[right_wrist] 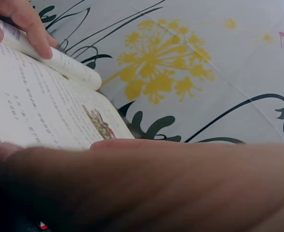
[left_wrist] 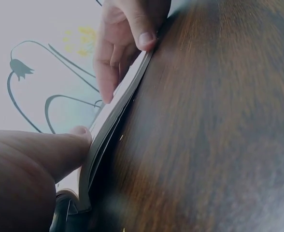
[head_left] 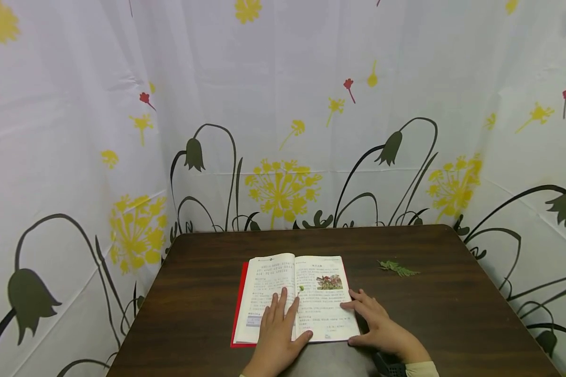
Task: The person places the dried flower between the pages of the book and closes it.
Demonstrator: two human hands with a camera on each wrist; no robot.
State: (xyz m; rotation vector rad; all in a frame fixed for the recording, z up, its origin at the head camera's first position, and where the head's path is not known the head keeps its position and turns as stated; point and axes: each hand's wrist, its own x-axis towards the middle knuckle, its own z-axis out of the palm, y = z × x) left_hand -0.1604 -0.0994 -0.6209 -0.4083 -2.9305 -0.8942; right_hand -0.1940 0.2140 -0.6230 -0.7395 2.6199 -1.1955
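Note:
An open book [head_left: 318, 319] with printed text and a colour picture lies on the brown table, a red edge showing along its left side. Across the lower left page and the gutter, my left hand [head_left: 278, 330] rests flat with its fingers spread. My right hand [head_left: 379, 324] is at the lower right of the book. Its index fingertip touches the right page while the thumb [left_wrist: 146, 39] lies along the bottom edge near the corner. By the gutter, just above the left fingers, is a small green leaf-like thing [head_left: 301, 288].
A green fern-like sprig [head_left: 398, 268] lies on the table [head_left: 453, 314] to the right of the book. Behind the table hangs a white curtain [head_left: 283, 94] with flower prints. A dark band [head_left: 391, 366] is around the right wrist.

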